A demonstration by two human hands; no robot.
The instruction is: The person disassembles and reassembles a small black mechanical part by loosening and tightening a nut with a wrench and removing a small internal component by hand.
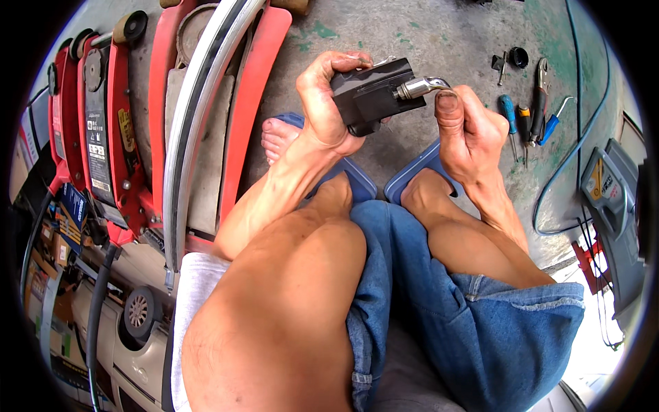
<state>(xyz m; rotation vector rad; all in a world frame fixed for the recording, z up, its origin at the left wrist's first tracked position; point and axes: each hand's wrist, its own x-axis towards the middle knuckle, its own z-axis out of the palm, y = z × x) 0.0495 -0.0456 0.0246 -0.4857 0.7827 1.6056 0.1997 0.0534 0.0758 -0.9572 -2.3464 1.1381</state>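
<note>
My left hand (322,113) is wrapped round a black block-shaped part (374,89), holding it up above the floor between my feet. A shiny metal elbow fitting (420,87) sticks out of the block's right side. At the curved outer end of that fitting is my right hand (470,130), its thumb and fingers closed on it. The block's underside and the fingers behind it are partly hidden.
Red floor jacks (110,130) stand to my left. On the right floor lie screwdrivers (508,113), locking pliers (541,82), a blue-handled hook pick (549,130) and a black round cap (518,57). A blue hose (573,154) runs past them, near a grey plastic case (611,182).
</note>
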